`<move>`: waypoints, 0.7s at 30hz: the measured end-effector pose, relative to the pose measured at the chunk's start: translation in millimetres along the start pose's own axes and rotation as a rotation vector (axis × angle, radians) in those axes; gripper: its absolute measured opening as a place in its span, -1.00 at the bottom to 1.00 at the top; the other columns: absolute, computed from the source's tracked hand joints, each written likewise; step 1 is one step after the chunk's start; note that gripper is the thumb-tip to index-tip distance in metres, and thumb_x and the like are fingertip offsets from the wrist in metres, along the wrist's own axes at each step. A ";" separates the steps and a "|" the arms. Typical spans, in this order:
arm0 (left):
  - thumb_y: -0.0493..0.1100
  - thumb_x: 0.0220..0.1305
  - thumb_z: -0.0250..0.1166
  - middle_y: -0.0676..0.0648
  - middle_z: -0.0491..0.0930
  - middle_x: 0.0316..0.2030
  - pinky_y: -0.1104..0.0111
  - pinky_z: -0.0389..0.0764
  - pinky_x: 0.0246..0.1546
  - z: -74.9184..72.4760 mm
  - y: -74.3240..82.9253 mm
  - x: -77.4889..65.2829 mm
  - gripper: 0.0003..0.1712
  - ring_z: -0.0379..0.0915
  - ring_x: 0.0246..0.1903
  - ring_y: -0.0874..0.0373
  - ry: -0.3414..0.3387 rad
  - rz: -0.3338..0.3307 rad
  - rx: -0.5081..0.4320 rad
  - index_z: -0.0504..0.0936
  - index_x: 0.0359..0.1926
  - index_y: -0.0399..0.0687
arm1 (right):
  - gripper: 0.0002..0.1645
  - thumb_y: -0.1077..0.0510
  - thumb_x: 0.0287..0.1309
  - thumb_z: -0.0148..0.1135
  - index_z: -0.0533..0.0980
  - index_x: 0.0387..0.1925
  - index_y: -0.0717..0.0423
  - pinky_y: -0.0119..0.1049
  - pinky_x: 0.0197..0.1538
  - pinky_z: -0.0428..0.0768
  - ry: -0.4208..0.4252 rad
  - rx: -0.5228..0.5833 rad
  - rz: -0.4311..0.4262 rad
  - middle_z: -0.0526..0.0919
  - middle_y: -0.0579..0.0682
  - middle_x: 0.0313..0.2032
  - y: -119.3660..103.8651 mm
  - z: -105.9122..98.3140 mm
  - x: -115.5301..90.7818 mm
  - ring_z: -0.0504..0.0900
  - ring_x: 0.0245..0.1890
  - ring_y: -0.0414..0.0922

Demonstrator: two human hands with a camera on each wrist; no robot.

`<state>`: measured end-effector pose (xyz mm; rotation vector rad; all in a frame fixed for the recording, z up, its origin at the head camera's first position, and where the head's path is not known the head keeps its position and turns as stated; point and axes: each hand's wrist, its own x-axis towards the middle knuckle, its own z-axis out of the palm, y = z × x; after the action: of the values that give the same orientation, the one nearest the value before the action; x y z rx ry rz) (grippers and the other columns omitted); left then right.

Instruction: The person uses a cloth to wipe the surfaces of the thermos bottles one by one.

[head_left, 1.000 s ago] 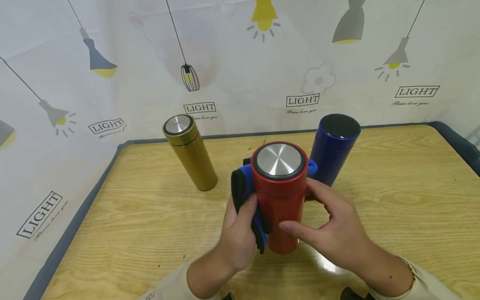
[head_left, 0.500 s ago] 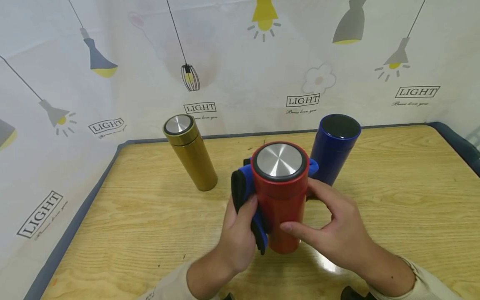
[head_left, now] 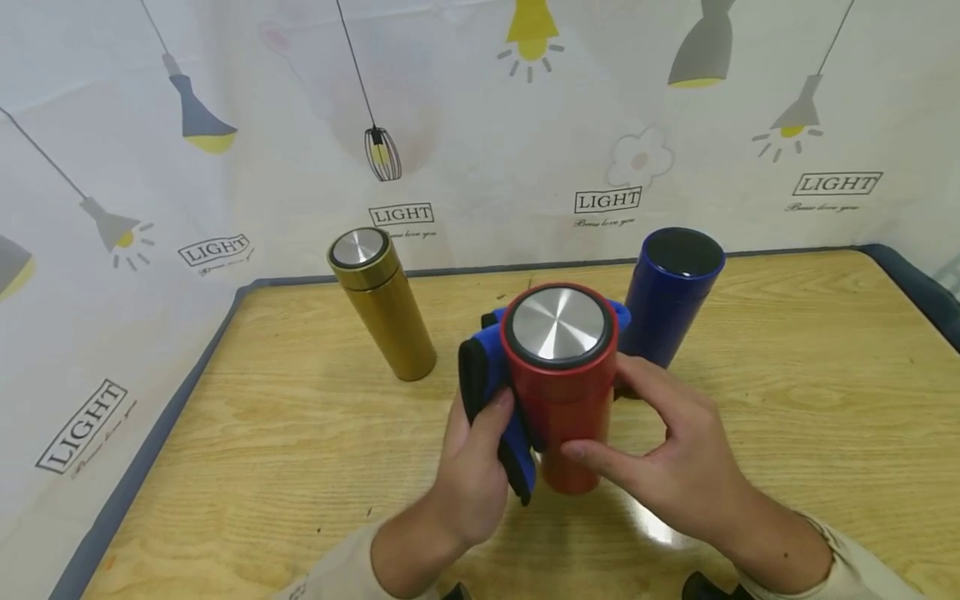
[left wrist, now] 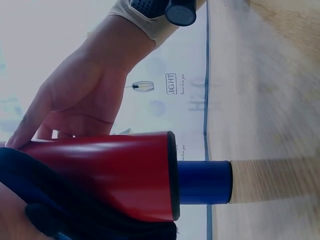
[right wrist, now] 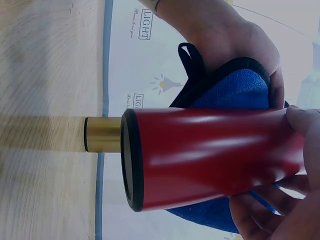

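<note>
A red thermos (head_left: 566,408) with a brushed silver lid top stands upright in mid-air, its black-rimmed base off the table in both wrist views. My right hand (head_left: 686,467) grips its right side, thumb in front and fingers behind. A blue cloth (head_left: 491,358) with black edging wraps round the back and left of the thermos. My left hand (head_left: 472,475) holds this cloth against the thermos, thumb towards me, most fingers hidden behind. In the right wrist view, a black loop (right wrist: 190,57) sticks out from the cloth (right wrist: 230,90).
On the wooden table (head_left: 300,467), a gold thermos (head_left: 390,325) with a silver lid top stands at the back left. A dark blue thermos (head_left: 667,300) stands behind my right hand. A printed backdrop (head_left: 480,125) rises along the table's far edge.
The cloth has shifted slightly left round the thermos with my left hand. The red thermos's base shows a little higher in the head view. My right hand keeps its grip; the other thermoses stay put.
</note>
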<state>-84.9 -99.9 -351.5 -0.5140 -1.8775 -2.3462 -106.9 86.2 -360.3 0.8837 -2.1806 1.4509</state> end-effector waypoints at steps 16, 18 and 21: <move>-0.20 0.44 -0.18 -0.13 0.47 0.19 0.22 0.44 0.33 -1.0 6.8 -3.9 -0.46 0.39 0.23 0.04 0.124 0.025 -0.088 0.22 0.35 -0.40 | -0.12 0.28 -0.40 0.68 0.58 0.14 0.10 -0.54 -0.02 0.58 0.010 -0.024 0.045 0.70 -0.10 -0.11 -1.7 0.4 2.4 0.64 -0.15 -0.30; -0.20 0.43 -0.17 -0.17 0.44 0.22 0.23 0.41 0.35 2.1 6.4 -4.4 -0.44 0.37 0.26 0.04 0.126 0.021 -0.085 0.21 0.37 -0.38 | -0.10 0.30 -0.42 0.68 0.57 0.16 0.11 -0.54 -0.02 0.58 0.026 -0.021 0.033 0.70 -0.07 -0.10 -0.8 -0.8 2.8 0.65 -0.15 -0.29; -0.23 0.41 -0.15 -0.21 0.39 0.29 0.26 0.36 0.39 6.1 2.5 -6.9 -0.41 0.32 0.31 0.05 0.101 0.015 -0.089 0.16 0.42 -0.35 | -0.07 0.32 -0.43 0.67 0.56 0.18 0.14 -0.54 -0.04 0.58 0.057 -0.010 0.007 0.71 -0.04 -0.08 1.1 -2.7 3.0 0.66 -0.16 -0.29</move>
<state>-76.5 -95.6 -350.3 -0.4081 -1.7273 -2.4064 -109.9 88.1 -358.2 0.8214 -2.1503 1.4490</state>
